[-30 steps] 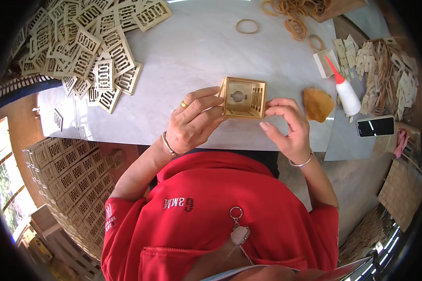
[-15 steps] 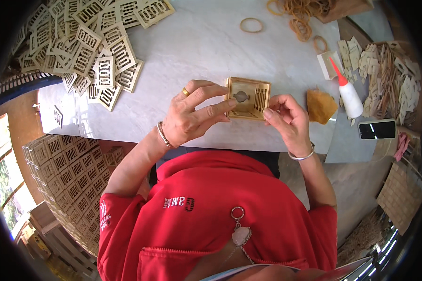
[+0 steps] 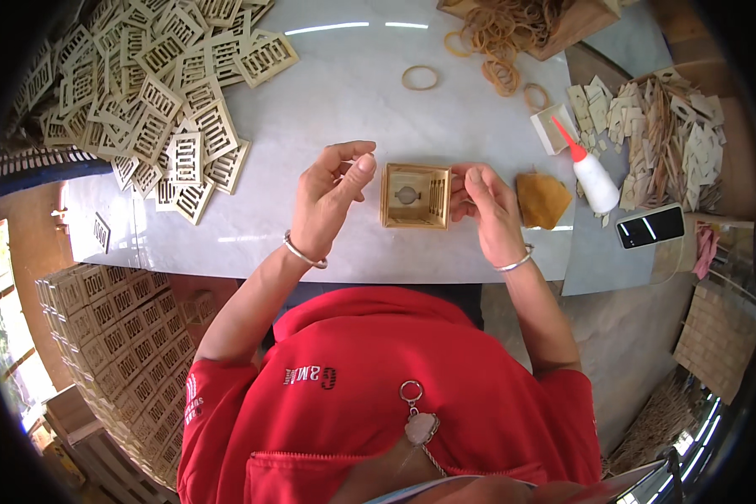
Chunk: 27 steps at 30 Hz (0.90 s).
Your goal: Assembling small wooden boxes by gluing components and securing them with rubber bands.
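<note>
A small open-topped wooden box (image 3: 385, 197) sits on the table in front of me. Slotted cut-outs show in its right wall, and a round grey spot is visible inside. My left hand (image 3: 326, 202) is held just left of the box, apart from it, with loosely bent fingers and nothing seen in them. Beside the box's right wall is my right hand (image 3: 494, 214). Its fingertips are at or against that wall, while the thumb is raised off it; whether they touch cannot be made out.
Slotted wooden panels (image 3: 151, 118) are heaped at the far left. Rubber bands (image 3: 500, 76) lie at the back right. On the right are a white glue bottle (image 3: 596, 183) with a red nozzle, a brown sponge-like block (image 3: 543, 202), a phone (image 3: 651, 227) and wood pieces (image 3: 672, 126). Stacked boxes (image 3: 126, 336) stand lower left.
My left hand has let go of the box and drawn back to the left. The right thumb has come off the box's rim. The box sits slightly lower and further left in view.
</note>
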### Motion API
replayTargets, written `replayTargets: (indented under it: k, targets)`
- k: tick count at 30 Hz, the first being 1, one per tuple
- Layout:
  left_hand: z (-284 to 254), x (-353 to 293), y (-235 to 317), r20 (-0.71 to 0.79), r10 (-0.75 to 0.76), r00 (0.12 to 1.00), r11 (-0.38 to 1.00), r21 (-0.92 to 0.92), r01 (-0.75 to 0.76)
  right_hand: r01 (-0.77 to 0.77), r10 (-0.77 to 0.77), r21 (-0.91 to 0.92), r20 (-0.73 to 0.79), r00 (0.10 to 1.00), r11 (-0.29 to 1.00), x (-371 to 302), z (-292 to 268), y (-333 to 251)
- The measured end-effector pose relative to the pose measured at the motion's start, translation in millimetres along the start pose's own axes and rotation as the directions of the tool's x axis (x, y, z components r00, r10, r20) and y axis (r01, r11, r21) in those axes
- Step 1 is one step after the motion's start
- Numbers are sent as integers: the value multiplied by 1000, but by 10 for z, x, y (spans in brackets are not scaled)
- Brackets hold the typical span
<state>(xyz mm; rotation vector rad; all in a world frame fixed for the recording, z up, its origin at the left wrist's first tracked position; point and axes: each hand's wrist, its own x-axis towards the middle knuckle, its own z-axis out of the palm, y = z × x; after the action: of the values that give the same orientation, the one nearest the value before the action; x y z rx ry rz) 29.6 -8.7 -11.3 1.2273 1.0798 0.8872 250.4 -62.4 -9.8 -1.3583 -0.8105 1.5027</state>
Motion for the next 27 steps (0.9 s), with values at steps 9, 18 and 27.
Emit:
replayTargets:
  k: [9, 18, 27]
  targets:
    - [144, 196, -168, 61, -43, 997, 981, -187, 53, 82, -79, 69, -54, 995, 994, 220, 130, 22]
    - [72, 261, -60, 110, 342, 933, 869, 342, -358, 345, -354, -241, 5, 935, 907, 155, 26, 80]
    - [198, 444, 184, 447, 539, 714, 427, 586, -689, 454, -453, -492, 129, 882, 743, 59, 11, -62]
